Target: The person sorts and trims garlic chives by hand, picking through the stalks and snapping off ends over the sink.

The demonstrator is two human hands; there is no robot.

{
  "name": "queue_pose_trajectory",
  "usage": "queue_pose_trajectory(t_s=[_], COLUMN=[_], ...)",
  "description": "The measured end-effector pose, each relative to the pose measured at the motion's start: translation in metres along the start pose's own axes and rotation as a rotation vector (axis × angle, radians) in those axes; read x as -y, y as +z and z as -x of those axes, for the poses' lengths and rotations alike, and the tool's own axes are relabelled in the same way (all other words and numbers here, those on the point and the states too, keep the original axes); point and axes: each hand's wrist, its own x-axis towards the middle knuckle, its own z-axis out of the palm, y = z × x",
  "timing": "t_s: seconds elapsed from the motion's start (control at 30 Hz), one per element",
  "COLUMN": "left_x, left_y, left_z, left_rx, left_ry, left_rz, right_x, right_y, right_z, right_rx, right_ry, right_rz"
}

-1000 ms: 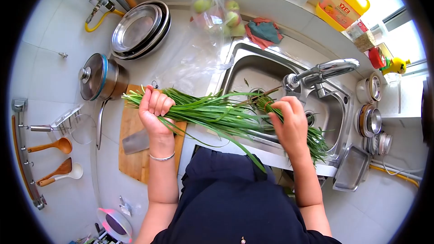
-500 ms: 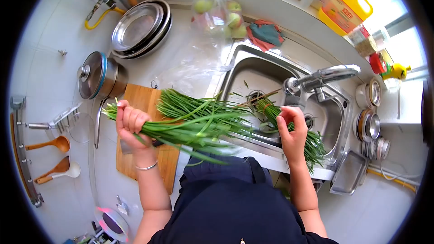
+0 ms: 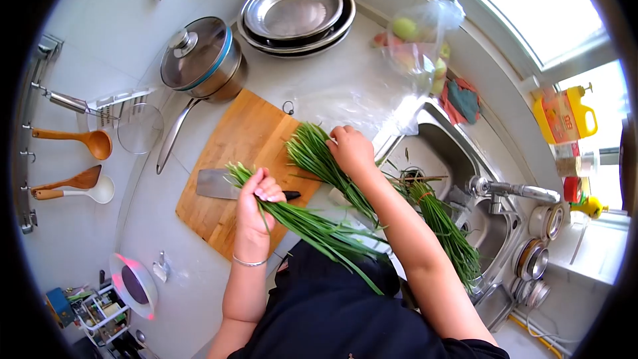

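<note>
My left hand is closed round a bunch of green chives, pale cut ends up by the thumb and leaves trailing toward my body. Beneath it, a cleaver with a black handle lies on the wooden cutting board. My right hand has its fingers bent and closed on a second pile of chives at the board's right edge; the fingertips are partly hidden. A third bunch, tied chives, hangs over the sink's near edge, partly behind my right forearm.
The double steel sink with its faucet is on the right. A lidded pot stands behind the board, its handle reaching forward. Stacked steel basins and a plastic bag of fruit are farther back.
My right hand has moved left from beside the tied bunch to the pile at the board. My left hand still holds its chives, now above the cleaver. The view has turned left.
</note>
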Motion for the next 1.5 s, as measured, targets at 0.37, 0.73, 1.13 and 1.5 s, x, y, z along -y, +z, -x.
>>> queue_pose_trajectory(t_s=[0.37, 0.73, 1.13, 1.5], left_x=[0.007, 0.037, 0.074, 0.079], left_y=[0.019, 0.043, 0.021, 0.03], left_z=[-0.009, -0.002, -0.077, -0.071], left_rx=[-0.006, -0.023, -0.066, 0.098], left_ry=[0.044, 0.16, 0.234, 0.219], left_rz=[-0.132, -0.306, -0.948, -1.034], right_x=[-0.022, -0.015, -0.02, -0.025], right_y=[0.01, -0.018, -0.039, -0.037], right_z=[-0.005, 0.025, 0.052, 0.0], right_rx=[0.281, 0.122, 0.146, 0.243], right_ry=[0.114, 0.21, -0.097, 0.188], right_rz=[-0.049, -0.799, -1.064, -0.796])
